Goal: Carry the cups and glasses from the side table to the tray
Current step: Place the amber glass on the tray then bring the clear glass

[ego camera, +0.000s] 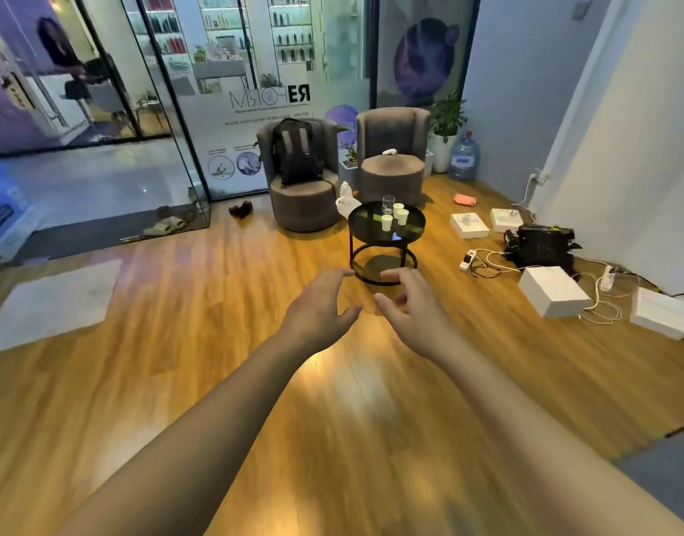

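A round black side table (365,220) with a dark glass top stands across the wooden floor. On it are a clear glass (388,204) at the back and three small white paper cups (401,217) grouped near the middle. My left hand (321,309) and my right hand (412,303) are stretched out in front of me, well short of the table. Both have relaxed, spread fingers and hold nothing. No tray is in view.
Two grey armchairs (394,164) stand behind the table, the left one with a black backpack (297,150). White boxes (551,290), a black bag (541,243) and cables lie on the floor at the right. A glass wall runs along the left.
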`<action>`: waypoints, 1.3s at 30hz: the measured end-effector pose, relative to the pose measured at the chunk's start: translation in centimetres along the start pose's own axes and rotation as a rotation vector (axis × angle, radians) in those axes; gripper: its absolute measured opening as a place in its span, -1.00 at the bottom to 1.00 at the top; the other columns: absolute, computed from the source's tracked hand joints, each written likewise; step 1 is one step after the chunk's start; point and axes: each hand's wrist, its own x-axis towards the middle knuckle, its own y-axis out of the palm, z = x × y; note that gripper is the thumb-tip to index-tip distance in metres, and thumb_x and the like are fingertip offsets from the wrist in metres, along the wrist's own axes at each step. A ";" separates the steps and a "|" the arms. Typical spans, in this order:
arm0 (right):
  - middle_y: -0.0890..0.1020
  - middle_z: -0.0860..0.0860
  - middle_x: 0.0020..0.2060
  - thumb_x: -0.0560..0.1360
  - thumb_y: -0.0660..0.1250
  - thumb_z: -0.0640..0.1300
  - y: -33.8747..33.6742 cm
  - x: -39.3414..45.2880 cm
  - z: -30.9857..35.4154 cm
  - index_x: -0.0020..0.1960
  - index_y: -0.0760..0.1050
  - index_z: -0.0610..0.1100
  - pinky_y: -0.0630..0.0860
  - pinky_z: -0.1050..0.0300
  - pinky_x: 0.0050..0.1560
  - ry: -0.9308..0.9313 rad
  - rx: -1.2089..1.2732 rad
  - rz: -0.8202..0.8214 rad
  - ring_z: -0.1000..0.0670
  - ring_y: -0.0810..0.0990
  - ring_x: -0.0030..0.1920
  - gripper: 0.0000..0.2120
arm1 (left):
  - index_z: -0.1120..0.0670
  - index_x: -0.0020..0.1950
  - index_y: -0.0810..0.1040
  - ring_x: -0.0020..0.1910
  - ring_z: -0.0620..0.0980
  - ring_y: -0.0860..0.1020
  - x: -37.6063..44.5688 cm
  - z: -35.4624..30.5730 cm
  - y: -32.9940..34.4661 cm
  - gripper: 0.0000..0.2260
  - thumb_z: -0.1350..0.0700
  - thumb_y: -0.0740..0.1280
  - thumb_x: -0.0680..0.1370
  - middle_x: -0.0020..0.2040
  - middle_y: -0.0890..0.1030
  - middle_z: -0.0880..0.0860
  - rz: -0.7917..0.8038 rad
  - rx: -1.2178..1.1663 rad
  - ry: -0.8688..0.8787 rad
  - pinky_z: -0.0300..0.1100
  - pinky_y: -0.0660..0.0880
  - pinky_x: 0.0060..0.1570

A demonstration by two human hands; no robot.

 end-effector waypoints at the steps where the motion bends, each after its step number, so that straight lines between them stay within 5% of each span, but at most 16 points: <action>1: 0.41 0.12 0.26 0.61 0.31 0.05 0.4 1.7 -0.4 0.42 0.38 0.02 0.61 0.11 0.06 0.015 -0.004 -0.002 0.06 0.54 0.08 -0.59 | -0.09 0.50 0.31 0.43 -0.05 0.40 2.0 0.7 0.3 -0.51 -0.05 0.39 0.60 0.48 0.39 -0.09 0.011 0.001 0.006 -0.13 0.46 0.22; 9: 0.41 0.15 0.21 0.61 0.32 0.01 4.9 20.0 -4.7 0.40 0.40 0.00 0.56 0.10 0.21 0.072 0.011 -0.011 0.09 0.48 0.22 -0.62 | -0.08 0.51 0.31 0.43 -0.05 0.41 20.8 9.2 2.9 -0.50 -0.05 0.37 0.61 0.48 0.39 -0.09 0.097 -0.018 0.046 -0.16 0.47 0.22; 15: 0.42 0.12 0.23 0.62 0.31 0.01 6.9 34.9 -6.4 0.38 0.40 0.01 0.45 0.35 -0.03 0.114 0.036 -0.039 0.11 0.49 0.14 -0.64 | -0.08 0.52 0.30 0.38 -0.04 0.46 36.7 13.7 2.8 -0.50 -0.03 0.38 0.61 0.48 0.40 -0.07 0.192 -0.040 0.062 -0.23 0.45 0.10; 24: 0.43 0.07 0.32 0.61 0.30 0.04 7.7 52.5 -13.4 0.43 0.37 0.02 0.54 0.19 0.04 0.249 0.052 -0.076 0.04 0.54 0.14 -0.60 | -0.08 0.52 0.31 0.42 -0.04 0.44 56.5 17.9 8.2 -0.47 -0.01 0.41 0.59 0.49 0.40 -0.07 0.271 -0.103 0.065 -0.19 0.47 0.20; 32: 0.42 0.05 0.34 0.61 0.31 0.05 7.4 69.7 -22.5 0.43 0.35 0.03 0.62 0.10 0.06 0.317 0.054 -0.017 0.03 0.58 0.11 -0.58 | -0.05 0.53 0.30 0.38 -0.03 0.49 74.4 20.2 14.7 -0.45 0.01 0.42 0.59 0.46 0.43 -0.06 0.322 -0.092 0.032 -0.24 0.46 0.09; 39: 0.40 0.07 0.38 0.59 0.33 0.06 5.4 84.2 -28.7 0.43 0.35 0.05 0.60 0.04 0.09 0.347 0.040 0.051 0.02 0.57 0.10 -0.56 | -0.05 0.53 0.27 0.39 0.03 0.49 89.4 22.0 20.0 -0.42 -0.01 0.43 0.57 0.47 0.44 -0.02 0.393 -0.136 -0.119 0.04 0.57 0.26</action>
